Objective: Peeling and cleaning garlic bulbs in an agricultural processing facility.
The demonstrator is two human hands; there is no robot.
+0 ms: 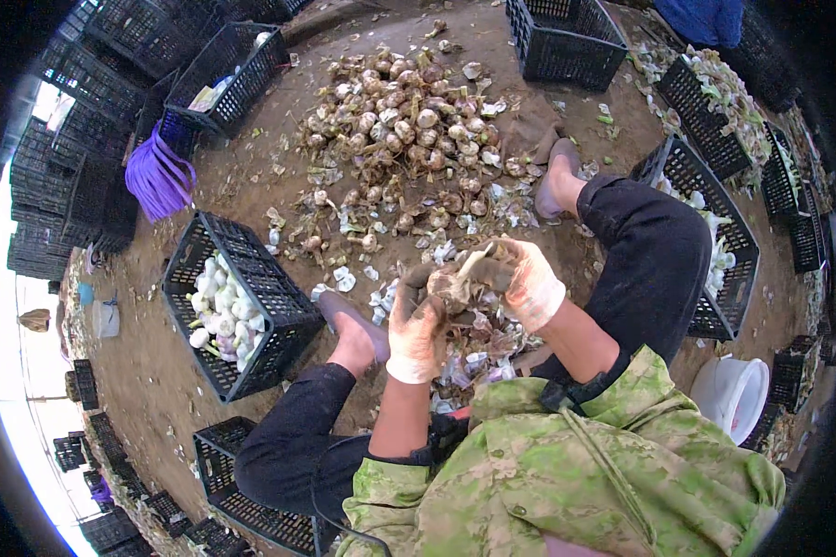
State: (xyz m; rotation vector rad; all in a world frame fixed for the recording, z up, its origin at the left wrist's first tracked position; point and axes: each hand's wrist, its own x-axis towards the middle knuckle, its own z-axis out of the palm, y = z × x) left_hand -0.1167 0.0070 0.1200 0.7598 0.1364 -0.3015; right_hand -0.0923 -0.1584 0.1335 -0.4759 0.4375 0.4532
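I sit on the dirt floor with both hands in dirty white gloves. My left hand (416,325) and my right hand (525,278) together grip a garlic bulb (460,278) with papery skin between them, held above my lap. A big heap of unpeeled garlic bulbs (409,116) lies on the ground in front of me. Loose skins (478,348) are piled under my hands between my legs. A black crate (279,306) at my left holds several cleaned white bulbs (221,306).
Another black crate (738,251) with white bulbs stands at my right, beside a white bucket (734,395). Empty black crates (567,42) stand at the back and stacked at the left (74,176). A purple bundle of strings (158,176) hangs there.
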